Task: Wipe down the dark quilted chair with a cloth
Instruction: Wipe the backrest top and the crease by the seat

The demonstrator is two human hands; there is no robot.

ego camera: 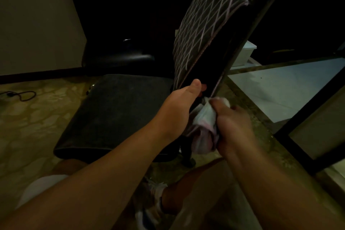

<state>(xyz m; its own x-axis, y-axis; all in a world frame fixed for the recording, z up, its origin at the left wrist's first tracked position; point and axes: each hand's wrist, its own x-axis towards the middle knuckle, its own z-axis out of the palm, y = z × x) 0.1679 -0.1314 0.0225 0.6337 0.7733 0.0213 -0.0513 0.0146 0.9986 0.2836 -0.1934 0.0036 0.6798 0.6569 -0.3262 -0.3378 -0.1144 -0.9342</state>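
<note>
Fingers of right hand (pixel 233 125) curled tight around pale cloth (pixel 204 123), bunched and pressed against lower rear edge of chair backrest (pixel 207 22), near frame centre. Fingers of left hand (pixel 183 102) wrapped around the same lower edge of backrest, thumb on top, fingertips partly hidden behind dark side panel. Cloth wedged between both hands, hanging down toward 6 o'clock. Backrest tilted, rising from hands toward 1 o'clock, dark with pale diamond stitching. Dark seat cushion (pixel 115 110) lying at 9 o'clock from hands, flat and dusty. Second dark chair (pixel 119 56) behind, at 11 o'clock. Black cable (pixel 20 95) on patterned floor (pixel 28 127) at far 9 o'clock. Glass-topped table (pixel 280 87) with dark frame at 3 o'clock. Light shoe (pixel 149 203) at 6 o'clock.
</note>
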